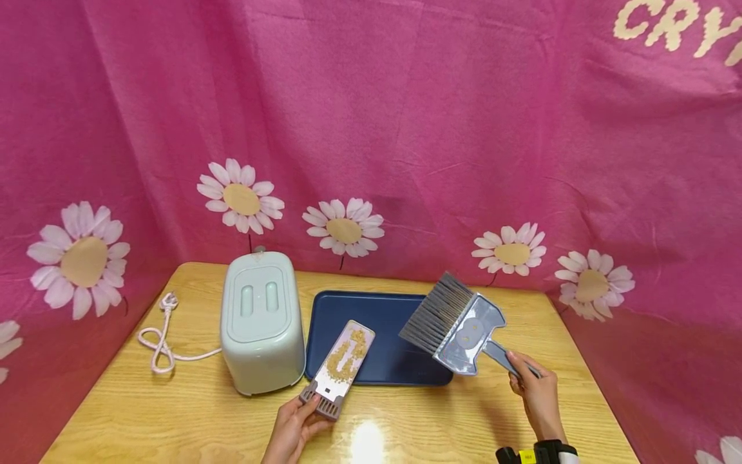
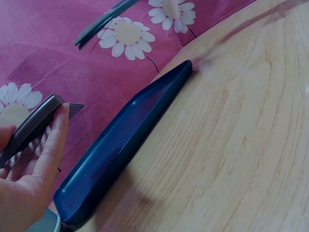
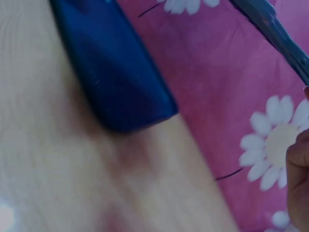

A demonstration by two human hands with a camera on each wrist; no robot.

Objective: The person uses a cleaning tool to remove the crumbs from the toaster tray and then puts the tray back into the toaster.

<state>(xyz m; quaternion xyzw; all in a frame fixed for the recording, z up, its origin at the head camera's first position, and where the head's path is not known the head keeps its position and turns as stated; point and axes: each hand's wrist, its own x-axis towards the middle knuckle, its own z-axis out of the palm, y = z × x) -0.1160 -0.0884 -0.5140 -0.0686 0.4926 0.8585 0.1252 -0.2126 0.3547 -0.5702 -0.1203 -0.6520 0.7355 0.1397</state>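
Note:
In the head view my left hand (image 1: pixel 292 428) grips a slim crumb tray (image 1: pixel 324 385) by its slotted grey-brown end. Yellowish crumbs (image 1: pixel 342 364) lie scattered over the tray's pale surface. It is held above the left part of a dark blue tray (image 1: pixel 394 322). My right hand (image 1: pixel 536 390) holds a wide brush (image 1: pixel 466 335) by its blue-grey handle, the dark bristles pointing up and left over the blue tray's right side. Just left of the crumb tray stands a pale green toaster (image 1: pixel 263 361) with a lid on top. The right wrist view shows only part of the right hand (image 3: pixel 298 169).
A white power cord (image 1: pixel 163 348) with its plug (image 1: pixel 169 301) lies looped left of the toaster. Everything rests on a light wooden table (image 1: pixel 429 425). A pink cloth (image 1: pixel 406 142) with printed daisies hangs behind and along both sides.

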